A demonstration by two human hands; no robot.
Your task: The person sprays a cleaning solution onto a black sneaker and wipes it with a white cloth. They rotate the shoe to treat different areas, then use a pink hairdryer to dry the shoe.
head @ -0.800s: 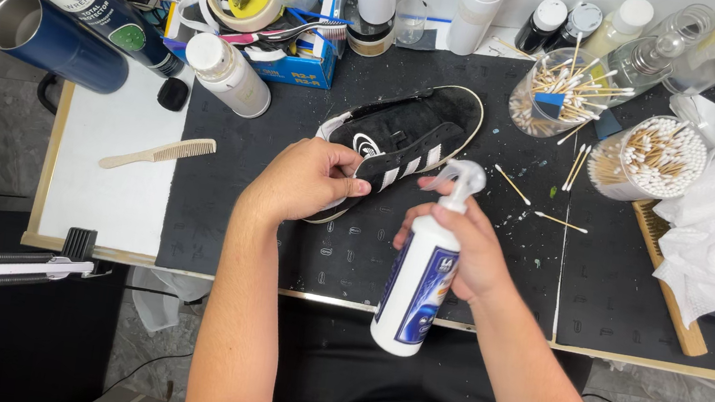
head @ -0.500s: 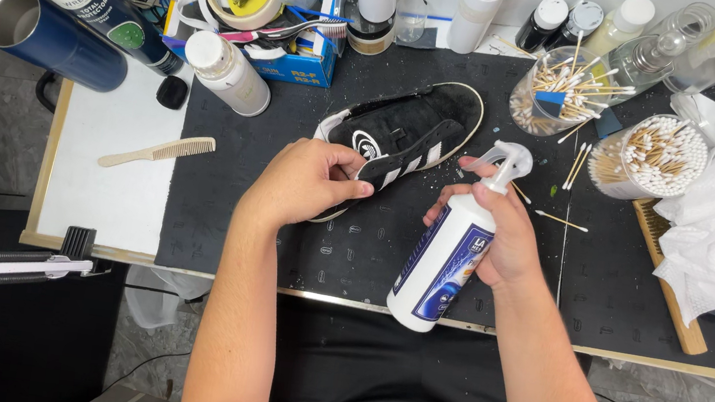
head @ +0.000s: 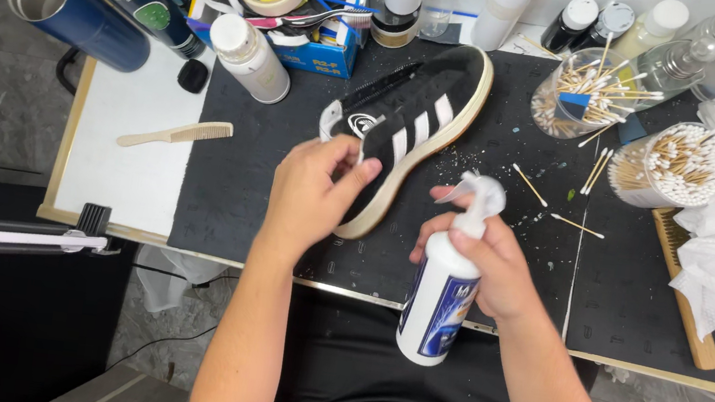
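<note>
right hand [head: 488, 264] clenches a white plastic spray bottle [head: 439, 298] with a blue label. left hand [head: 315, 189] grips the tilted black suede sneaker with white stripes [head: 410, 126], just left of the nozzle.

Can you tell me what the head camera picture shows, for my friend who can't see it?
A person's left hand tilts a black sneaker with white stripes on a dark mat, while the right hand holds a white spray bottle beside it. Jars of cotton swabs, bottles and a wooden comb lie around.
</note>
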